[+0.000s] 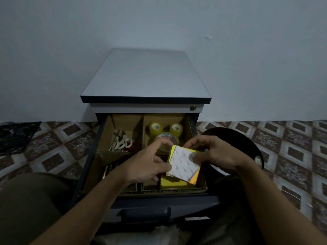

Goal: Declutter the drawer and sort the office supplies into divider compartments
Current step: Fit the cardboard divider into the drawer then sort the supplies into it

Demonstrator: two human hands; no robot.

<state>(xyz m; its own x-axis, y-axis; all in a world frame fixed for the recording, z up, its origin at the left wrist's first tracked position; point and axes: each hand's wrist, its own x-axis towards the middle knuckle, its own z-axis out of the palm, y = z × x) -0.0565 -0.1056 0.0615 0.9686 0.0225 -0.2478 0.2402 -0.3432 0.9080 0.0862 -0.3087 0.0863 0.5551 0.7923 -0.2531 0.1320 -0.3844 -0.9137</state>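
Note:
The open drawer (210, 200) of a small cabinet holds a cardboard divider (141, 131) with several compartments. Over the near right compartment, my left hand (150, 163) and my right hand (212, 152) together grip a stack of sticky-note pads (184, 163), white backing up, yellow and orange edges showing. More yellow pads (171, 183) lie below it. Tape rolls (156, 128) sit in the far right compartment. White-handled scissors (122, 143) lie in the far left one. Pens (109, 169) show dimly in the near left one, partly hidden by my left forearm.
The cabinet's grey top (145, 76) stands against a pale wall. A round black object (235, 138) sits on the patterned tile floor (292, 147) right of the drawer. My knees frame the drawer front and its dark handle (145, 213).

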